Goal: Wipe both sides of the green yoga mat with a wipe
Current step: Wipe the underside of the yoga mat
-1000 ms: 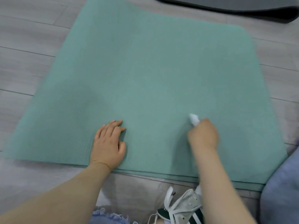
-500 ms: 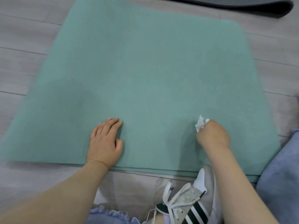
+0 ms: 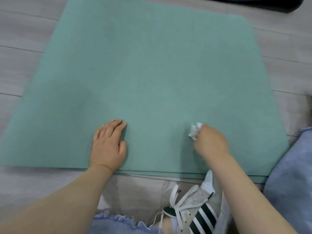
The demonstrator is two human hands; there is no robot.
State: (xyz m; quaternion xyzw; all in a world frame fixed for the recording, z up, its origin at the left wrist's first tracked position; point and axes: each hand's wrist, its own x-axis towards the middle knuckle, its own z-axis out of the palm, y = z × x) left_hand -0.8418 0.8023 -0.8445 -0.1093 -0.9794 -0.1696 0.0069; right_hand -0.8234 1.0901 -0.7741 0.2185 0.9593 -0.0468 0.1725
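The green yoga mat [image 3: 152, 70] lies flat on the grey wooden floor and fills most of the view; its near edge shows two stacked layers. My left hand [image 3: 108, 146] rests flat on the mat near that edge, fingers straight and together. To the right, my right hand [image 3: 211, 142] grips a crumpled white wipe [image 3: 195, 132] and holds it against the mat's surface. Part of the wipe sticks out past the fingers at the upper left of the hand.
A white sneaker with dark stripes [image 3: 200, 210] sits just in front of the mat's near edge. Frayed denim [image 3: 118, 223] shows at the bottom. Blue fabric [image 3: 293, 183] lies at the right. A dark mat [image 3: 270, 2] edges the top right.
My right hand with the wipe moved right along the mat, then back left a little. My left hand has stayed flat in the same place.
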